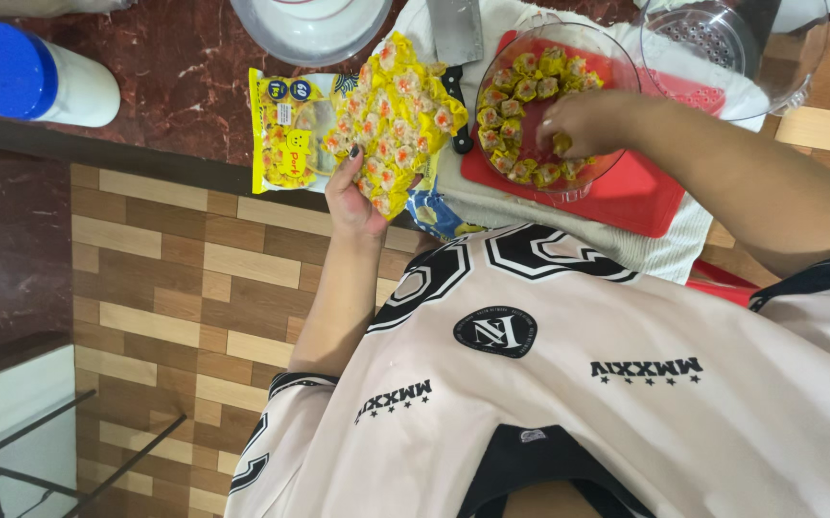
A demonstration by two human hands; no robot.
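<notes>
Resting in the glass bowl [557, 105], dumplings [520, 88] ring its wall.

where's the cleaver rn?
Head view, top centre: the cleaver lies on the white cloth, between the dumpling block and the glass bowl.

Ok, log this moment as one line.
left hand: holds dumpling tray | right hand: placing a dumpling in glass bowl | bowl on red board | cleaver idle
</notes>
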